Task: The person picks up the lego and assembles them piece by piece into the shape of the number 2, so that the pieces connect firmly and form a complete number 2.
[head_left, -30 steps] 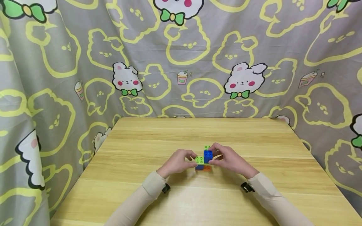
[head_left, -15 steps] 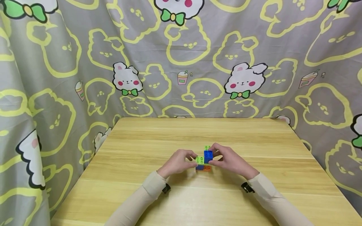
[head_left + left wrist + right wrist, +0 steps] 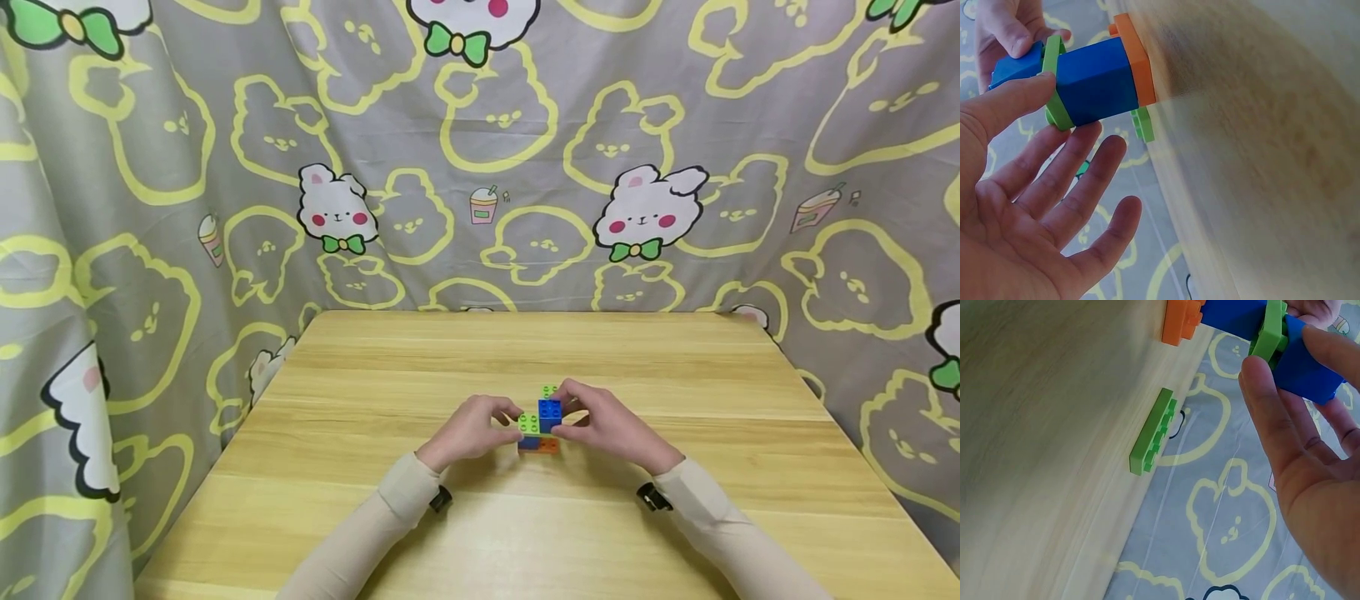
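By the thumb and fingertips of the left hand (image 3: 472, 429), the left end of the green plate (image 3: 528, 424) is pinched; the other fingers of that hand are spread loosely below it. Between the thumb and fingers of the right hand (image 3: 617, 427), the upper block (image 3: 550, 409), blue, is held on the right end of the green plate. Whether it is pressed fully home cannot be told.

The green plate is carried by the lower block (image 3: 1097, 81), also blue, which is set on the left end of the orange plate (image 3: 1135, 62). The stack is found near the middle of the table (image 3: 420, 358), with its base apparently rested on the wood. Its studs are pointed upward, and both plates are laid with their long axes running left to right. At the right, studs of the orange plate are left uncovered.

Against the frame half a second ago, the upper block is shifted very slightly to the left; both hands are kept in nearly the same place.

Behind the stack, the loose plate (image 3: 1152, 432), green too, is laid flat, studs up; in the head view it is partly hidden by the upper block and the right hand. Beyond, the table is enclosed by a patterned curtain (image 3: 450, 108).
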### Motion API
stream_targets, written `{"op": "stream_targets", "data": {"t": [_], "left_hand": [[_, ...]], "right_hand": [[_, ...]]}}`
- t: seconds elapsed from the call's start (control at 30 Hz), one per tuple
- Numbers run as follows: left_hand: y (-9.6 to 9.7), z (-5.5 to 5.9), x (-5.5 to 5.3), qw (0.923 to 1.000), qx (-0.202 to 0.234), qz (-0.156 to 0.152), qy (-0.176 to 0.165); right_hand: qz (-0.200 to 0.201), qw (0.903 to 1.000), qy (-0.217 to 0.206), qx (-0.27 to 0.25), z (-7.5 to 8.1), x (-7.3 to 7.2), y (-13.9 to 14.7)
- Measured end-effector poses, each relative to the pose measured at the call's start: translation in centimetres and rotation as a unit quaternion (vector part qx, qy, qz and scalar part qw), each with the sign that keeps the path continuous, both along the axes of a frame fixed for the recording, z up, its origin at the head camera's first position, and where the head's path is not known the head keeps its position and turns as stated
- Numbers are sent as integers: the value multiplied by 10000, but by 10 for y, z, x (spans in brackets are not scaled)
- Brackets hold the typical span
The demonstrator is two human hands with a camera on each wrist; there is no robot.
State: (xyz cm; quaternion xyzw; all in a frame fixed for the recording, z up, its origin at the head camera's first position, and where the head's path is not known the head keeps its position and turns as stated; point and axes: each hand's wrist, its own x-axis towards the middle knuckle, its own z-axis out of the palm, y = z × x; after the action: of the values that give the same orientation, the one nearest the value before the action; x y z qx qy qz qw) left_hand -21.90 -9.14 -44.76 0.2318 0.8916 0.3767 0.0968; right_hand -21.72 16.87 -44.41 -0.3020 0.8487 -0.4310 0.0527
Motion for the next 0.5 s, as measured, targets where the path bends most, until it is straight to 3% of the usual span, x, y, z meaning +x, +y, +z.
{"op": "stream_targets", "data": {"t": [0.5], "left_hand": [[0,-1,-1,10000,-2,7,-11]], "right_hand": [[54,9999,6,-117,-4,-2,1]]}}
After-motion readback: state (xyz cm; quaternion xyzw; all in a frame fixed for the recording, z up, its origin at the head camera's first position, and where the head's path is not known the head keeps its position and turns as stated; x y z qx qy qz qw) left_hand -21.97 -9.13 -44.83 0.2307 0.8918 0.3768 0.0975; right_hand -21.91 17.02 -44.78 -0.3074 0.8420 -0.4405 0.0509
